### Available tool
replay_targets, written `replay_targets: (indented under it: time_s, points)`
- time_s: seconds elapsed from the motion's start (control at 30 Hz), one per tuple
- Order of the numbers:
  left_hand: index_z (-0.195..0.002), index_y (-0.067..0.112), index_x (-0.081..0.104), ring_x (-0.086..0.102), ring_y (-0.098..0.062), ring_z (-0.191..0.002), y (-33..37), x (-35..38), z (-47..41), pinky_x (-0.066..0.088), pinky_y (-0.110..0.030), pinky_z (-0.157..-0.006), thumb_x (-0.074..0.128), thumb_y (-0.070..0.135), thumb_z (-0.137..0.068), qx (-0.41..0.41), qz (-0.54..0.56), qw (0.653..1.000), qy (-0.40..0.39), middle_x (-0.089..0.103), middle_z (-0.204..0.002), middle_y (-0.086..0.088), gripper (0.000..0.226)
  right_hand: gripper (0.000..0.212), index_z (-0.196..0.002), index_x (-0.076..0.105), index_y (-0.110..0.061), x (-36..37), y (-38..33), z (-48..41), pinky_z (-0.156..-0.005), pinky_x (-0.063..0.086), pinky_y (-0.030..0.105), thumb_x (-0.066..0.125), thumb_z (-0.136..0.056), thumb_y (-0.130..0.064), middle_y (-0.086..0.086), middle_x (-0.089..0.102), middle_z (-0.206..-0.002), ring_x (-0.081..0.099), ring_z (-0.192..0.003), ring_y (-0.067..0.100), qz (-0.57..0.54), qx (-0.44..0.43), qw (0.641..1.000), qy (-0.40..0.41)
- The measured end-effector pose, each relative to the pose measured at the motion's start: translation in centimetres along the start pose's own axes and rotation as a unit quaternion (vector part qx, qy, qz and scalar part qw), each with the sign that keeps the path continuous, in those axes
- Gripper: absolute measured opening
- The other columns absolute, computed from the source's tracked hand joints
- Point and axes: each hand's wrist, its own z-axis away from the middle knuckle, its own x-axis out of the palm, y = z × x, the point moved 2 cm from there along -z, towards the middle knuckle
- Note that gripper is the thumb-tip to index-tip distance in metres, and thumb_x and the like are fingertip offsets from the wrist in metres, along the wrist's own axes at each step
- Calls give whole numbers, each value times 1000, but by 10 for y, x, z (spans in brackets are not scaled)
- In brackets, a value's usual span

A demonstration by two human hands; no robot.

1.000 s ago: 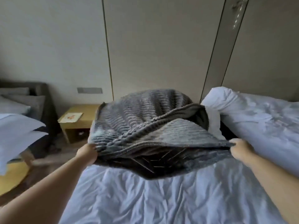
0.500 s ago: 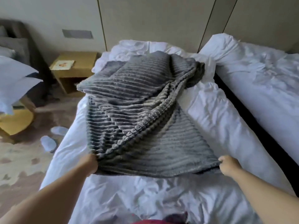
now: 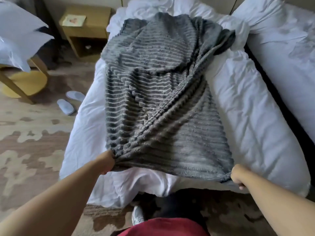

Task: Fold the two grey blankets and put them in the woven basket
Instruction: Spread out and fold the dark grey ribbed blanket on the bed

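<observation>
A grey ribbed blanket (image 3: 158, 86) lies stretched lengthwise over the white bed (image 3: 247, 106), with a diagonal fold running across its middle and its far end rumpled near the pillows. My left hand (image 3: 106, 163) grips the blanket's near left corner. The near right corner is held in my right hand (image 3: 238, 175), fingers curled round the edge. The near edge hangs taut between my hands just above the foot of the bed. I see only one blanket, and no woven basket is in view.
A second white bed (image 3: 289, 48) stands close on the right, with a dark gap between. A wooden nightstand (image 3: 85, 28) is at the far left, a round yellow stool (image 3: 25, 82) and two white slippers (image 3: 69, 101) on the patterned carpet.
The blanket was billowing in the air between my raised hands; it has come down and now lies spread flat on the bed. Both hands have dropped and pulled back toward the bed's foot.
</observation>
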Motion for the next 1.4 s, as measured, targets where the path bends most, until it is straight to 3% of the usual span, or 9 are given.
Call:
replay_targets:
  time_s: [0.13,0.27,0.47,0.63,0.73,0.87,0.97,1.2,1.4]
  points:
    - [-113,-5,60,59,-22,-85,-42,48,15,48,-22,-56,43,0,-92,-37,-23,996,-81,65,-109,-22,28,40,-138,42,2,14,-33,8,-81,47,19,34,-100,-4,8,39,-148,44,-73,16,146,-27,985,-86]
    - [-94,7,56,57,-25,-92,-69,80,17,43,-30,-76,46,10,-93,-95,-31,994,-53,61,-100,-15,11,40,-136,48,0,20,-64,-8,-52,38,20,35,-99,-4,15,45,-142,35,-56,15,163,-75,975,-128]
    - [-102,16,60,63,-24,-96,-76,94,-3,48,-28,-81,46,29,-93,-138,-86,986,-31,67,-106,-7,22,25,-109,64,-4,-20,-142,-47,-67,38,28,47,-92,-11,18,62,-112,45,-81,21,-125,-143,981,45]
    - [-112,18,62,61,-24,-100,-64,94,-22,42,-22,-72,45,27,-89,-163,-119,978,-49,67,-111,-7,30,20,-73,57,-16,-106,-217,-58,-59,41,31,48,-91,-16,8,58,-75,52,-63,20,-444,-237,859,94]
    - [-113,20,58,57,-28,-104,-47,82,-31,49,-32,-87,48,35,-78,-203,-93,975,3,58,-114,-10,39,15,-101,58,-10,-148,-258,-75,-44,37,22,44,-96,-12,21,57,-80,48,-50,12,-559,-217,800,15]
    - [-118,19,53,54,-32,-111,5,63,-57,44,-40,-96,54,28,-80,-146,42,983,100,53,-119,-11,39,36,-129,50,-11,-171,-293,-99,-63,50,28,56,-96,-24,8,49,-112,59,-85,21,-644,-140,743,-117]
    - [-131,21,47,53,-28,-116,40,57,-83,45,-36,-97,58,40,-85,-99,113,984,91,53,-127,-8,51,12,-94,57,-10,-179,-312,-106,-56,44,24,55,-97,-21,3,54,-82,51,-63,12,-694,-124,687,-175]
    - [-84,25,55,60,-28,-99,67,34,-129,45,-32,-76,52,50,-90,-101,192,973,80,68,-97,-5,26,16,-74,55,-17,-251,-370,-79,-64,45,28,55,-89,-17,-2,53,-68,53,-65,14,-623,-280,726,-79]
    - [-77,20,50,49,-23,-69,3,8,-138,30,-31,-53,51,16,-89,-251,355,850,297,55,-71,2,13,15,-69,59,-18,-297,-498,-40,-70,44,38,54,-83,-15,3,57,-74,53,-77,21,-545,-423,722,-56]
